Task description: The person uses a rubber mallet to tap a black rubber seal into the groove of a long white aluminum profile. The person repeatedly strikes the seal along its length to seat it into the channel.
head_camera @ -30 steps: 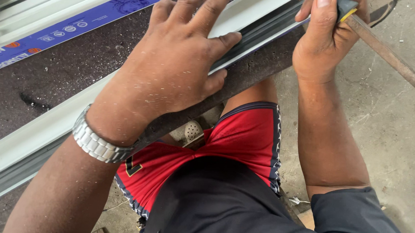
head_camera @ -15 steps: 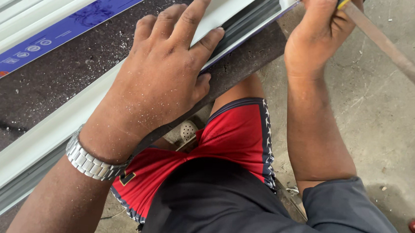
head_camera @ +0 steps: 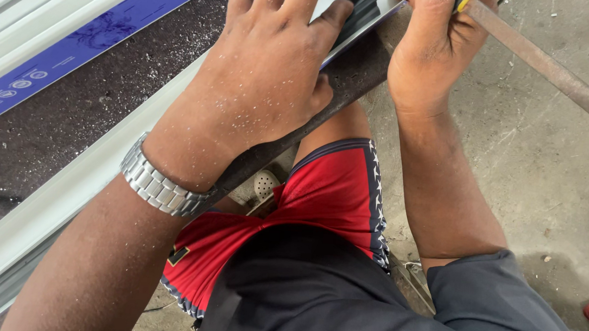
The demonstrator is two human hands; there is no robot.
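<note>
1. The left hand (head_camera: 262, 83) lies flat, fingers spread and its grip released, pressing on the white metal strip (head_camera: 79, 181), apparently to keep it from shifting.
2. The strip runs slantwise along the edge of the dark bench (head_camera: 75, 114), its near end under that palm, at the bench edge above the knee.
3. The right hand (head_camera: 431, 55) has its grip clenched round a yellow-and-black tool handle (head_camera: 465, 1) right at the strip's end; the tool's working part is out of view.
4. A rusty bar (head_camera: 548, 64) slants over the concrete floor (head_camera: 543, 172) beside it.
5. Pale shavings dust both bench and skin.
</note>
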